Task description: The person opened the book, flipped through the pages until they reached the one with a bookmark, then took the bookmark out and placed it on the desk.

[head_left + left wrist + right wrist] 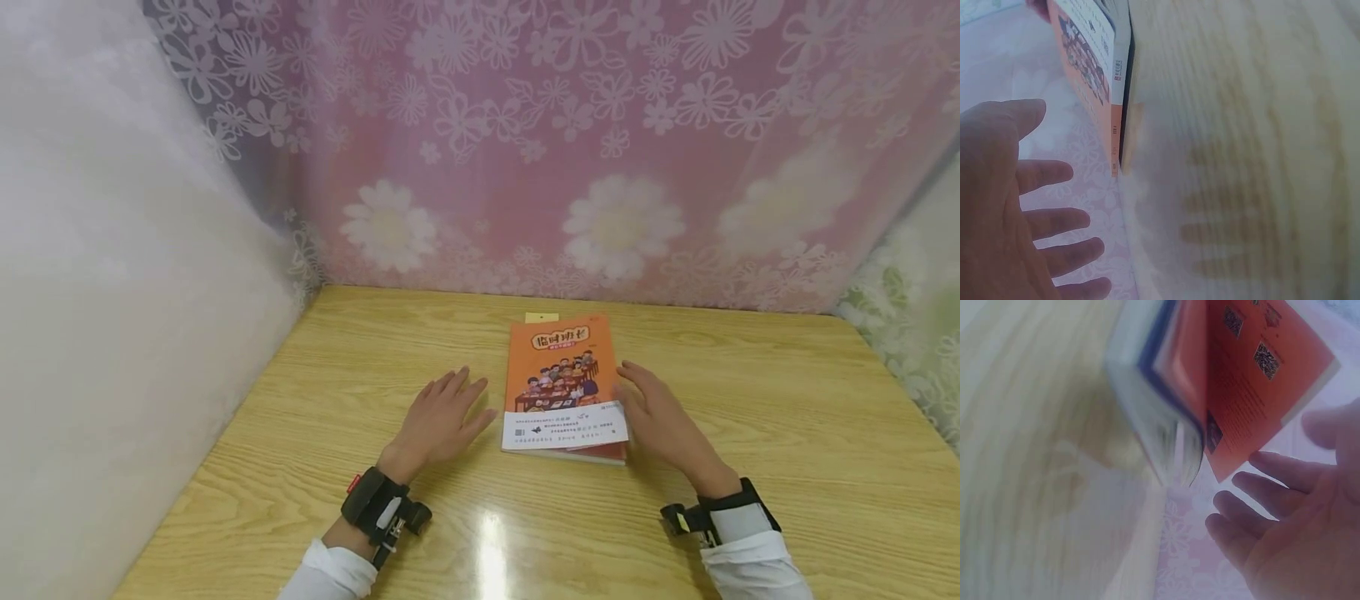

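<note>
The right hand point(663, 417) grasps nothing, its fingers loosely extended at the right edge of the orange book point(555, 358); whether a fingertip touches it, I cannot tell. The left hand point(442, 417) is likewise released, fingers spread, just beside the book's left edge and apart from it. The book lies just right of centre in the lower half of the head view, a white band point(562, 427) across its lower part and a yellow tab point(542, 317) beyond its top edge. In the right wrist view, a red flap point(1247, 381) stands raised at upper right. The wood-grain table point(300, 400) fills the lower frame, a floral curtain point(480, 167) the top.
</note>
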`<state>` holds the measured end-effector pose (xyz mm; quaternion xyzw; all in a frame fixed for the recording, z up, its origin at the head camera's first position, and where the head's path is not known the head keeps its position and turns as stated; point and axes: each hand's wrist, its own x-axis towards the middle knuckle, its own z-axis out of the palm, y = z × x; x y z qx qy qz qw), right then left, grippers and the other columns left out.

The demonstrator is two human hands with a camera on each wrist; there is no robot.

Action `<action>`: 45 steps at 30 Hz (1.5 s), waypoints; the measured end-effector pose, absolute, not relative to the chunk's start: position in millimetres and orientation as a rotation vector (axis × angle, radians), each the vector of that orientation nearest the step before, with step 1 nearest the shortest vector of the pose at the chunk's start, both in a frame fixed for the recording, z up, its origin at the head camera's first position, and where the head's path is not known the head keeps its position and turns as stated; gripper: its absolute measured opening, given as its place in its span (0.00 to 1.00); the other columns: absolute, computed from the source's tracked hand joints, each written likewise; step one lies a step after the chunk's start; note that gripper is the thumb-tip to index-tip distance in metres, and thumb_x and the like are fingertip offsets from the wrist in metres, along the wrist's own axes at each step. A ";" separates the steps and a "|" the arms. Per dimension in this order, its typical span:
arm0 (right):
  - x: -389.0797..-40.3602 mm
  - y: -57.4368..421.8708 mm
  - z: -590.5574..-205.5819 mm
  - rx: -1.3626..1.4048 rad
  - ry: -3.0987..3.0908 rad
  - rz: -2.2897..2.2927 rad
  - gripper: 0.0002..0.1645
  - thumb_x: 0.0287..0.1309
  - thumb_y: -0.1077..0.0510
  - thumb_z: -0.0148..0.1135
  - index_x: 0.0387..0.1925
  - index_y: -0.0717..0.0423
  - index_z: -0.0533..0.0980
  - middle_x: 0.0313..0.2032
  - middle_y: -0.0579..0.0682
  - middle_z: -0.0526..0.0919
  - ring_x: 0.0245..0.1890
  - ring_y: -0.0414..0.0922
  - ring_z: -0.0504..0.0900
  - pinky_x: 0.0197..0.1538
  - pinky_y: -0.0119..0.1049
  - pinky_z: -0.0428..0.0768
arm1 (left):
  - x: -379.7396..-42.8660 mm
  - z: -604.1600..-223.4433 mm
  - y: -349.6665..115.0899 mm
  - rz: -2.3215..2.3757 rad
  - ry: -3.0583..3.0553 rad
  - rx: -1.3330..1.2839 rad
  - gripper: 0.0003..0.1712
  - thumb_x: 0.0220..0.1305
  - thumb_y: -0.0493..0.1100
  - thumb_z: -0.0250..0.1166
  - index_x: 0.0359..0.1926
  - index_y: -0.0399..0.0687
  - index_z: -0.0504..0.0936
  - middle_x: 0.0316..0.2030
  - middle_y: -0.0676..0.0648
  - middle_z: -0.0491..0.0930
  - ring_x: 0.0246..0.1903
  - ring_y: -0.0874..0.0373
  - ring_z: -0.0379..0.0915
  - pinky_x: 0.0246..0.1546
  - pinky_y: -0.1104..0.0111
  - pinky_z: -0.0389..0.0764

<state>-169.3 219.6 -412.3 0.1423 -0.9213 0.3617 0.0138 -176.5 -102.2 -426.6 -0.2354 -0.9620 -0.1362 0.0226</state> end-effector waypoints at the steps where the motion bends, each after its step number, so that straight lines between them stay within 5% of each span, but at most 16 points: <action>1: -170.0 218.9 -411.3 0.445 -2.844 1.142 0.34 0.67 0.46 0.35 0.62 0.69 0.57 0.64 0.70 0.55 0.63 0.65 0.52 0.61 0.62 0.55 | -176.5 -426.2 -102.3 -0.423 -2.973 -0.729 0.34 0.64 0.65 0.40 0.66 0.55 0.60 0.67 0.40 0.56 0.64 0.44 0.51 0.62 0.49 0.55; 10: -178.4 208.6 -408.4 0.432 -2.710 1.280 0.30 0.66 0.45 0.38 0.62 0.61 0.59 0.62 0.62 0.62 0.60 0.58 0.63 0.58 0.56 0.65 | -176.1 -421.5 -102.5 -0.439 -2.953 -0.740 0.35 0.64 0.66 0.37 0.66 0.56 0.60 0.67 0.41 0.57 0.64 0.45 0.52 0.61 0.50 0.58; 24: -186.1 184.9 -398.0 0.585 -2.653 1.339 0.28 0.65 0.46 0.42 0.64 0.49 0.60 0.64 0.55 0.61 0.61 0.54 0.62 0.56 0.54 0.68 | -176.9 -415.2 -99.0 -0.533 -2.938 -0.764 0.41 0.60 0.74 0.33 0.68 0.60 0.55 0.68 0.44 0.55 0.64 0.48 0.52 0.60 0.53 0.59; 38: -197.7 163.9 -403.2 0.825 -2.589 1.258 0.26 0.64 0.59 0.44 0.63 0.57 0.61 0.63 0.59 0.62 0.63 0.54 0.60 0.58 0.56 0.65 | -179.0 -395.5 -88.6 -0.509 -2.846 -0.829 0.47 0.53 0.79 0.35 0.69 0.62 0.51 0.67 0.46 0.56 0.63 0.49 0.56 0.58 0.53 0.63; 45: -198.6 152.8 -405.0 0.854 -2.629 1.248 0.27 0.65 0.57 0.43 0.65 0.56 0.58 0.66 0.58 0.57 0.65 0.54 0.55 0.62 0.57 0.59 | -178.4 -383.6 -80.1 -0.608 -2.871 -0.839 0.49 0.50 0.81 0.38 0.69 0.68 0.40 0.69 0.47 0.51 0.65 0.52 0.49 0.59 0.53 0.61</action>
